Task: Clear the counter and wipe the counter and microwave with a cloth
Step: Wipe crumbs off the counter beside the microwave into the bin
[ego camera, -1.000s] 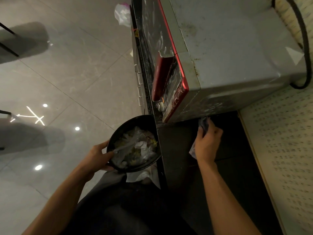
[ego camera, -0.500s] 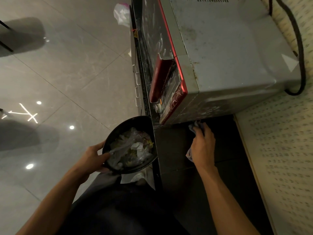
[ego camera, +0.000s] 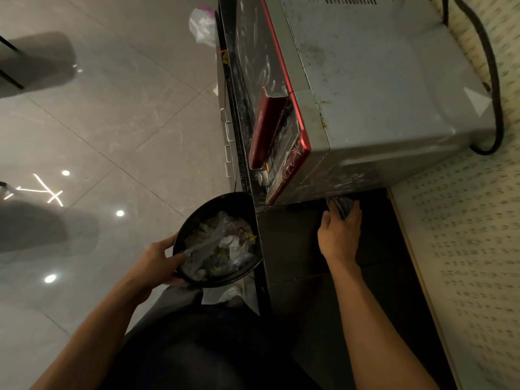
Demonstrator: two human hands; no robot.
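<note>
A cloth [ego camera: 341, 205] is held bunched in the right hand [ego camera: 339, 236]; the fingers [ego camera: 353, 213] are curled and clamped on it. The cloth is pressed onto the dark table [ego camera: 304, 249] just ahead of the fingertips, at the lower edge of the microwave [ego camera: 365, 108], touching or nearly touching its near side wall. Most of the cloth is hidden under the hand.

A black bowl [ego camera: 216, 240] filled with scraps and crumpled plastic wrap [ego camera: 208, 243] is carried by the left hand [ego camera: 157, 258]. The fingers there are closed on the rim, thumb inside the bowl on the waste. The bowl is held off the table, just beside its front edge, over the tiled floor [ego camera: 112, 122].

Step in hand, judged: wiping of the table next to the microwave while cleared waste is carried.

Risks noted:
- The bowl is gripped at one side only and appears tilted; scraps could be spilled onto the floor if attention is kept on the wiping.
- The cloth could be caught under the microwave base, and dirt pushed beneath it rather than lifted.
- The bowl could be knocked against the table edge.
- The microwave top and side look streaked and spotted; one dirty cloth may smear them.
</note>
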